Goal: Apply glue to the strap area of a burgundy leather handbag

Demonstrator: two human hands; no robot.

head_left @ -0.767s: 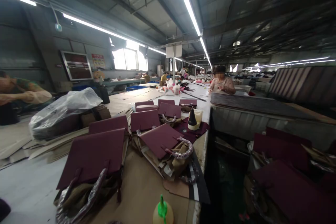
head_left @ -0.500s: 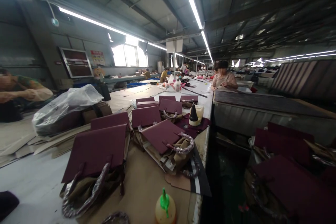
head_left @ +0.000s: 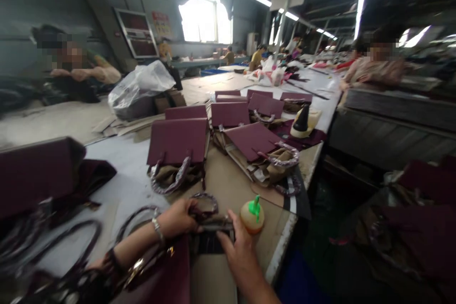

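Note:
A partly assembled handbag with a maroon flap (head_left: pixel 174 273) and tan inside lies at the table's near edge. My left hand (head_left: pixel 180 221), with a bracelet at the wrist, has its fingers closed on the bag's upper edge. Opposite, my right hand (head_left: pixel 242 247) grips the same edge between thumb and fingers; a dark strip shows between the hands. Just beyond my right hand stands a squeeze bottle (head_left: pixel 252 221) with a green nozzle and amber contents. Farther up are a maroon handbag (head_left: pixel 178 140) with plastic-wrapped handles and a tilted maroon handbag (head_left: pixel 252 140).
More maroon bags (head_left: pixel 35 175) lie at left. A cream container (head_left: pixel 309 121) with a black cone stands near the table's right edge (head_left: pixel 285 242). Beyond the aisle, maroon pieces (head_left: pixel 416 232) are piled. A clear plastic bag (head_left: pixel 142 85) lies farther back. Co-workers sit at left and right.
The view has turned left and tilted down. Both my hands and the handbag they hold have come into view, along with more maroon bags at the left.

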